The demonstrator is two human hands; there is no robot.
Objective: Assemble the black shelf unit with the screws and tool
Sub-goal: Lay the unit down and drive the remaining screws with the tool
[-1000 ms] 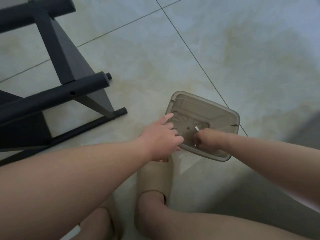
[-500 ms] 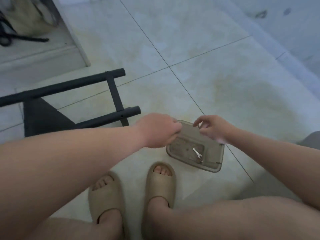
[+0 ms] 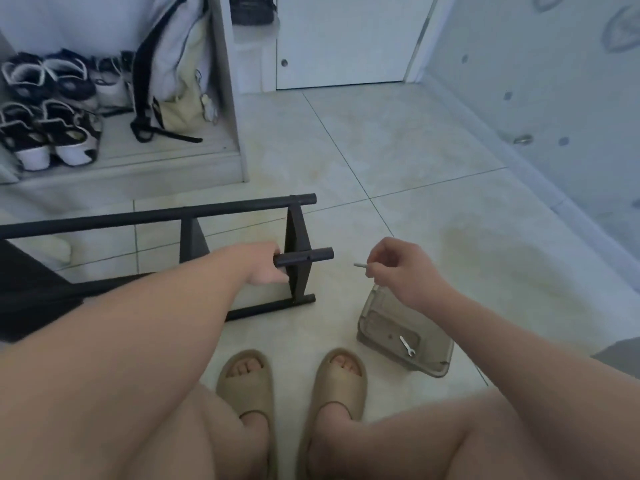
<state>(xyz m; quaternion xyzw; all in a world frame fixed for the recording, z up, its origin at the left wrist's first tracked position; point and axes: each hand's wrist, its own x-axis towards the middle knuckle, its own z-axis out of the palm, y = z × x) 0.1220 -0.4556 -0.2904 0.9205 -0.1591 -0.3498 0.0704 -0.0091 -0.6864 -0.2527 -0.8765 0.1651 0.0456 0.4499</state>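
Our left hand [image 3: 265, 269] grips the black shelf unit [image 3: 295, 233] by a stiff tube [image 3: 313, 257]. Our right hand [image 3: 398, 268] pinches a tiny screw [image 3: 361, 265], likely easily dropped.

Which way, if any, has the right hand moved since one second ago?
Yes. The right hand has risen out of the tray, toward the black shelf frame, pinching a screw.
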